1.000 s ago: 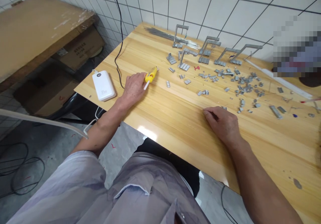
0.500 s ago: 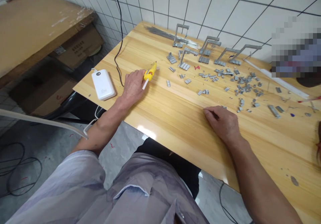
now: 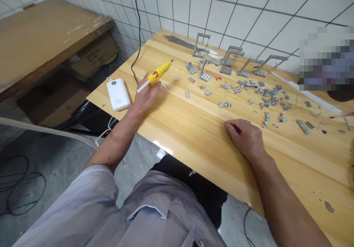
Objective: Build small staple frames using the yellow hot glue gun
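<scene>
My left hand (image 3: 145,96) is closed around a yellow hot glue gun (image 3: 160,72), lifted over the left part of the table. The gun's nozzle points away to the upper right, and a white glue stick (image 3: 142,86) juts from its back end. My right hand (image 3: 247,134) rests on the wooden tabletop with fingers curled in and thumb against the index finger; nothing shows in it. Just beyond that hand lie scattered small grey metal pieces (image 3: 269,96). Several grey bracket-like frames (image 3: 204,76) stand along the back of the table.
A white power bank (image 3: 118,94) lies left of my left hand, near the table edge. A black cable (image 3: 139,29) hangs down by the glue gun. Thin grey rods (image 3: 179,41) lie by the tiled wall. A white strip (image 3: 315,96) lies at the back right.
My left hand has turned and raised the glue gun, so more of its yellow body shows. The right hand has stayed in place on the table.
</scene>
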{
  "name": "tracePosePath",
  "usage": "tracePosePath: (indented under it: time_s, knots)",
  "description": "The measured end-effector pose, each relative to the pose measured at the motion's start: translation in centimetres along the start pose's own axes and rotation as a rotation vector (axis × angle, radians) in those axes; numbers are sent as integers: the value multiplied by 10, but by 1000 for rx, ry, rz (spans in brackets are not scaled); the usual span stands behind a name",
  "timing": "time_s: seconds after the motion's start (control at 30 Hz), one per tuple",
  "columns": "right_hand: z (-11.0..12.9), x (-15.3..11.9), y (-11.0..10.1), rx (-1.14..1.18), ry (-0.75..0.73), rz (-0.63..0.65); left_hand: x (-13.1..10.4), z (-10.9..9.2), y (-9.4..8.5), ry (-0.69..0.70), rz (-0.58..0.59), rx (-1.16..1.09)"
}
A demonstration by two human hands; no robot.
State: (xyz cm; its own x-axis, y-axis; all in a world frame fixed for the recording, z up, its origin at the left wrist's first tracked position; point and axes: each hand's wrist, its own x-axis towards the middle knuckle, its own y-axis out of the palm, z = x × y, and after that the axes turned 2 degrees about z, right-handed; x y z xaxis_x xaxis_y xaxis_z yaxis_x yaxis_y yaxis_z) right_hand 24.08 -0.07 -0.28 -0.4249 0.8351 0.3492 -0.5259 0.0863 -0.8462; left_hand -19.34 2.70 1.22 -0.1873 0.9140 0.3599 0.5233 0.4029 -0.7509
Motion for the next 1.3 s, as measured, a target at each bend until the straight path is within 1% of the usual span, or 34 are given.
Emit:
tracePosePath:
  time_s: [0.1,0.23,0.3,0.47,0.53,0.67,0.73,0.87,0.97,1.07,1.13,1.23,1.3]
  knots:
    - [0,2,3,3,-17,-16,3,1,0,-16,31,38]
    - [1,2,5,30,-2,-38,1,0,-1,-26,25,50]
    - [2,2,6,42,14,-42,-1,0,-2,-3,38,34]
    - [4,3,3,31,36,-71,-3,3,-1,103,139,24]
    - [3,4,1,14,40,-92,-2,5,1,112,124,26]
    - [-1,4,0,-25,33,-134,4,16,9,93,-21,-3]
    - [-3,4,2,-41,29,-153,8,23,13,100,-54,-24]
    - [-6,5,4,-67,32,-158,15,31,16,104,-2,6]
    - [-7,6,3,-91,34,-155,20,28,14,64,29,56]
    - [-7,8,2,-100,35,-156,34,18,10,19,64,118]
    - [-7,9,2,-103,28,-143,50,11,9,-18,88,163]
    - [-6,10,4,-107,16,-120,79,4,9,-95,161,241]
    - [-6,10,4,-102,15,-116,94,3,10,-166,233,301]
